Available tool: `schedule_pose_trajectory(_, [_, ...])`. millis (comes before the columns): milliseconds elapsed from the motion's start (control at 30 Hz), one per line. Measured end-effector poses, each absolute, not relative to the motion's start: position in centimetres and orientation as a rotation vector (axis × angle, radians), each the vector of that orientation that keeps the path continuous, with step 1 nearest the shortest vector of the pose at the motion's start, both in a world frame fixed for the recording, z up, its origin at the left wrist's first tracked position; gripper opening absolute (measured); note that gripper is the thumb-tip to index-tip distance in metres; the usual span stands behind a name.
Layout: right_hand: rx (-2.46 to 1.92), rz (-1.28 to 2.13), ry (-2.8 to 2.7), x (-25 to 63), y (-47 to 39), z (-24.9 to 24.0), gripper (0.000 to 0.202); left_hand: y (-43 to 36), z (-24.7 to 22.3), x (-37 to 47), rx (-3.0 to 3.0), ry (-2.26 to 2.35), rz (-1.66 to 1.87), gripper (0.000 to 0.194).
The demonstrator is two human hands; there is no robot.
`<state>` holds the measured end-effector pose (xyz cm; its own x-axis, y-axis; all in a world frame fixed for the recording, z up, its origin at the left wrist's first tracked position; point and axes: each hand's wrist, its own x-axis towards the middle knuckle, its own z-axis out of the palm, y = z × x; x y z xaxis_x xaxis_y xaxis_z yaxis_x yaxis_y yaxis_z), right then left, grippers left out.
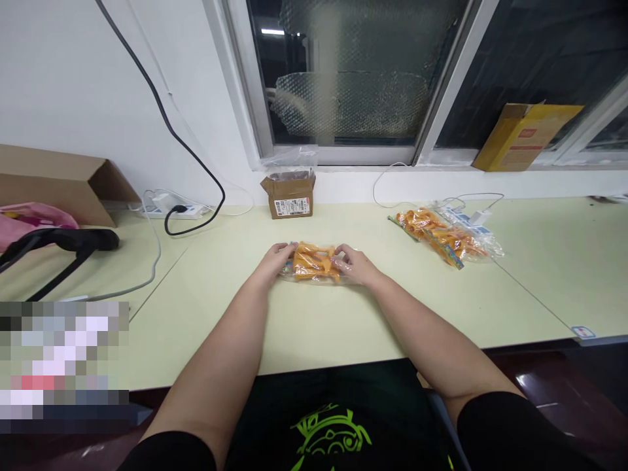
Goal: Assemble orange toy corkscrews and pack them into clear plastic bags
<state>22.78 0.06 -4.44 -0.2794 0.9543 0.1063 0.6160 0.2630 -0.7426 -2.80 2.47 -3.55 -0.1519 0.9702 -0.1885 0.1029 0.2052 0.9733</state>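
A clear plastic bag with orange pieces inside (313, 263) lies flat on the pale green table (324, 327) in front of me. My left hand (277, 260) is closed on the bag's left end, its fingers over the edge there. At the right end, my right hand (354, 263) grips the clear plastic, with fingertips by the orange pieces. More bags of orange pieces (436, 234) lie in a pile farther right, apart from both hands.
A small open cardboard box (291, 196) stands by the wall behind the bag. Left are a power strip (171, 208), cables, a black frame-like object (73, 242) and a large carton (53, 176). A yellow box (524, 139) leans on the window.
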Motion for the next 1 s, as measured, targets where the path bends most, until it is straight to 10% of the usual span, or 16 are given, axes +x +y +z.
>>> schedule_pose_trajectory(233, [-1.134,0.886,-2.082,24.5,0.0,-3.9,0.054,1.8,-2.5,-3.2,1.135,1.339,0.922,0.056])
schedule_pose_trajectory(633, [-0.972,1.246,-1.855,25.3,0.1,-2.5,0.035,-0.8,-0.2,-2.5,1.427,1.262,0.591,0.053])
schedule_pose_trajectory(1000, [-0.812,0.455,-1.979,23.6,-1.3,-1.4,0.014,-2.1,0.2,-0.2,1.513,1.208,0.482,0.044])
